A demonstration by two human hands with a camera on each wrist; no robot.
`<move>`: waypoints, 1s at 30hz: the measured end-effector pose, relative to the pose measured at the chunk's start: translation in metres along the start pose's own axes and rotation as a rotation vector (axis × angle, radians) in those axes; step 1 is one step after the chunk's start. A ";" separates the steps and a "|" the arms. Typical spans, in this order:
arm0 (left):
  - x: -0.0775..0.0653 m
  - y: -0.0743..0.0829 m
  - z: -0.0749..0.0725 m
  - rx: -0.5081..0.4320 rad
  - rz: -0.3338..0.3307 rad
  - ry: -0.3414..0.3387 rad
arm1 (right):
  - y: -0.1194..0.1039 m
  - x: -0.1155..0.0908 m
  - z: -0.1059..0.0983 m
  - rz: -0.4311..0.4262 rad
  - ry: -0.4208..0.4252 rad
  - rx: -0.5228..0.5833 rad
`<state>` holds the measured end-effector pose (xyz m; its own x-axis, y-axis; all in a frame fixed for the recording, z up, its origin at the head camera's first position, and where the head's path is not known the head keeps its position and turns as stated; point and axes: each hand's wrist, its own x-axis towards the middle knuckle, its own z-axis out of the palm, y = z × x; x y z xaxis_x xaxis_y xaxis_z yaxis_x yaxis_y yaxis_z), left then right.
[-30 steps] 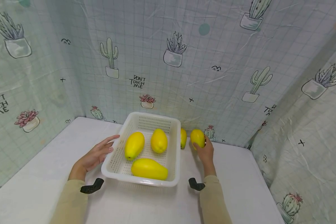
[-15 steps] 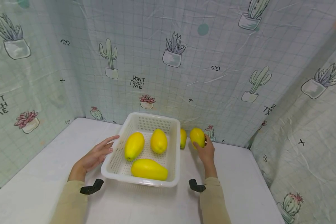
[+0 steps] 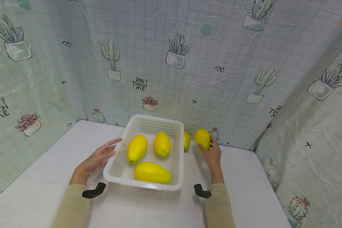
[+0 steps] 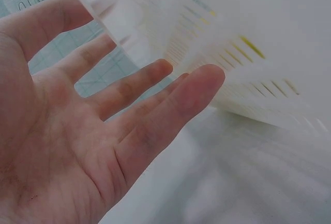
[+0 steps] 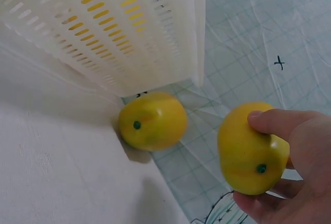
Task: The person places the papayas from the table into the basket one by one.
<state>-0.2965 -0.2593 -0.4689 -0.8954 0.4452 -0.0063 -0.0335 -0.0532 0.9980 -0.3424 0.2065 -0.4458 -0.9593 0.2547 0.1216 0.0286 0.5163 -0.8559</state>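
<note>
My right hand grips a yellow oblong fruit, thumb on one side and fingers on the other. In the right wrist view the held fruit shows a green stem spot and is raised beside a second yellow fruit, which sits by the basket at the table's back edge. A white perforated plastic basket holds yellow fruits at its left, right and front. My left hand lies along the basket's left side, fingers extended, fingertips right at its rim and wall.
The white table extends around the basket. A curtain printed with potted cacti hangs close behind the table's back edge and along both sides. Black wrist mounts stick out from both sleeves.
My right hand has lifted the gripped fruit slightly and moved it a little to the right, away from the second fruit. My left hand and the basket have stayed in place.
</note>
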 end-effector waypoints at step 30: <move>-0.001 0.001 0.001 0.020 -0.001 0.009 | -0.021 -0.022 -0.010 -0.062 0.037 0.070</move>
<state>-0.2957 -0.2590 -0.4676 -0.8992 0.4375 -0.0075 -0.0255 -0.0354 0.9990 -0.3188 0.1980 -0.4252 -0.9476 0.2547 0.1931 -0.0516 0.4744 -0.8788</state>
